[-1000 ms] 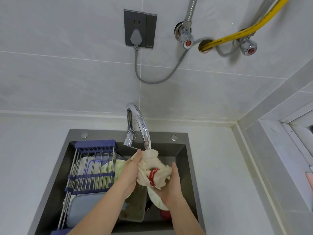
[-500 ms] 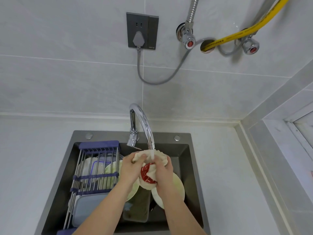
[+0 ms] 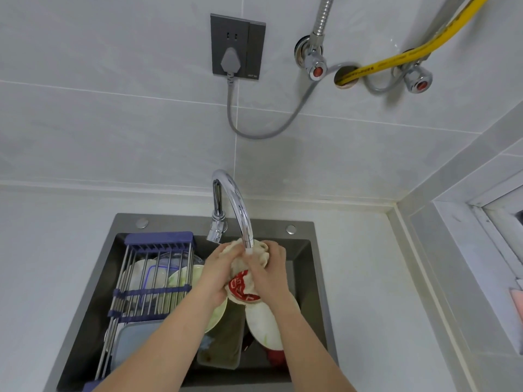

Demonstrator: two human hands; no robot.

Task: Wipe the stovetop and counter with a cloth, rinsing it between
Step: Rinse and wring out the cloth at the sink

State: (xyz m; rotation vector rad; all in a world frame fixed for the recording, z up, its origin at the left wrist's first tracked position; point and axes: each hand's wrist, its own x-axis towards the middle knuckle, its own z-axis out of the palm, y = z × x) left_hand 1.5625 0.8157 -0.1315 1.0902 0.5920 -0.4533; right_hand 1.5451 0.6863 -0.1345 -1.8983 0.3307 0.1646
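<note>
Fingers of both hands are curled round a bunched cream cloth (image 3: 249,274) with a red printed patch, which is held between the two palms over the sink. From the left it is gripped by the left hand (image 3: 219,274), and from the right by the right hand (image 3: 268,271), whose fingers are wrapped over the cloth's top edge. A thin stream of water is seen falling from the spout of the chrome faucet (image 3: 236,205) onto the upper part of the cloth, just between the two hands. Below the hands, pale plates (image 3: 263,326) and a clear container (image 3: 223,343) are stacked in the dark sink (image 3: 307,267). Across the sink's left half a metal drying rack (image 3: 150,281) with blue ends is laid, with dishes under it. Light counter (image 3: 365,278) is seen on either side. On the tiled wall above, a grey plug (image 3: 230,62) is seated in a dark socket, and a yellow hose (image 3: 396,59) is run beside two valves.
</note>
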